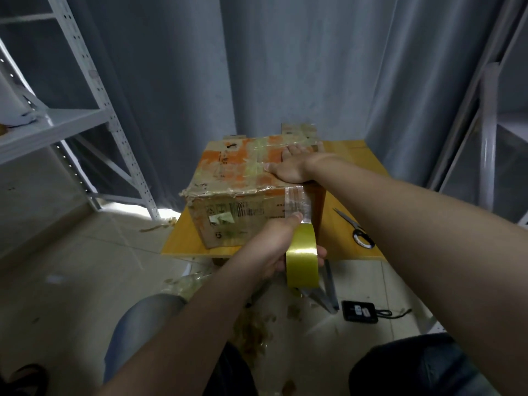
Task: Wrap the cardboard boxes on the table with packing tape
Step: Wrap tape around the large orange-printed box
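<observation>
A worn cardboard box (pixel 234 178) with orange print and old tape strips stands on a small yellow table (pixel 183 238). My right hand (pixel 291 164) lies flat on the box top near its right edge, fingers straight. My left hand (pixel 274 244) grips a roll of yellowish packing tape (pixel 303 258) in front of the box's near right corner, the thumb touching the tape strip. A clear strip of tape (pixel 297 201) runs from the roll up the box's front face to the top edge.
Scissors (pixel 357 230) lie on the table right of the box. A black device with a cord (pixel 360 311) and tape scraps lie on the tiled floor. Metal shelving (pixel 94 81) stands at the left, more racking at the right, grey curtain behind.
</observation>
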